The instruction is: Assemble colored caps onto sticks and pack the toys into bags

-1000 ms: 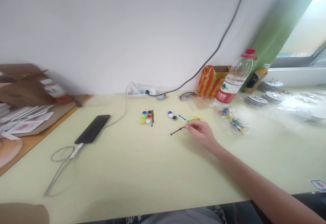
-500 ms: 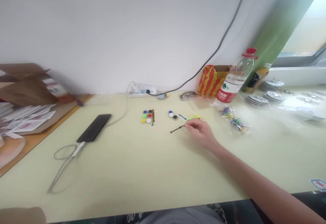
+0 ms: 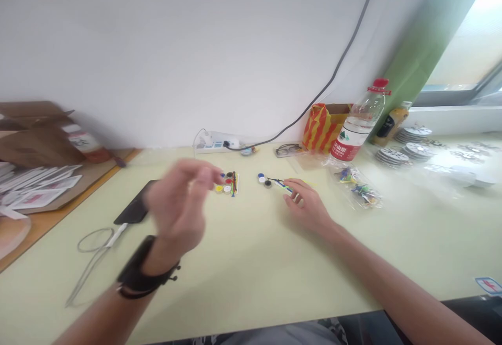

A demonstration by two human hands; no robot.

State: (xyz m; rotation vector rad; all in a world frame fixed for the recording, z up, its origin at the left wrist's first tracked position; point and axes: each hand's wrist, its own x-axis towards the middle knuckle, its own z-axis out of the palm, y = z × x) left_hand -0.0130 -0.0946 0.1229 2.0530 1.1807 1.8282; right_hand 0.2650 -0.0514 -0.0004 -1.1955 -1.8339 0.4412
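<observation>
My right hand (image 3: 308,205) rests low over the table with its fingers curled on a small group of thin plastic sticks (image 3: 282,185). Blue, white and black show among them, and the black one points left. Just left of the sticks lie three small round discs (image 3: 262,180), blue, white and black. Blurred by motion, my left hand (image 3: 178,204) is raised above the table, fingers bent; whether it holds anything I cannot tell. Past its fingertips lie several coloured discs (image 3: 227,188) beside a row of coloured sticks (image 3: 234,183). That hand partly covers them.
A black phone (image 3: 133,206) with a cable lies at left. At the back are a power strip (image 3: 215,142), glasses (image 3: 288,149) and a striped bag (image 3: 316,128). A water bottle (image 3: 355,130), a clear packet of coloured parts (image 3: 358,188) and stacked discs (image 3: 392,157) are at right.
My left hand has come into view from the lower left and partly covers the phone. My right hand has brought the black stick in among the other sticks.
</observation>
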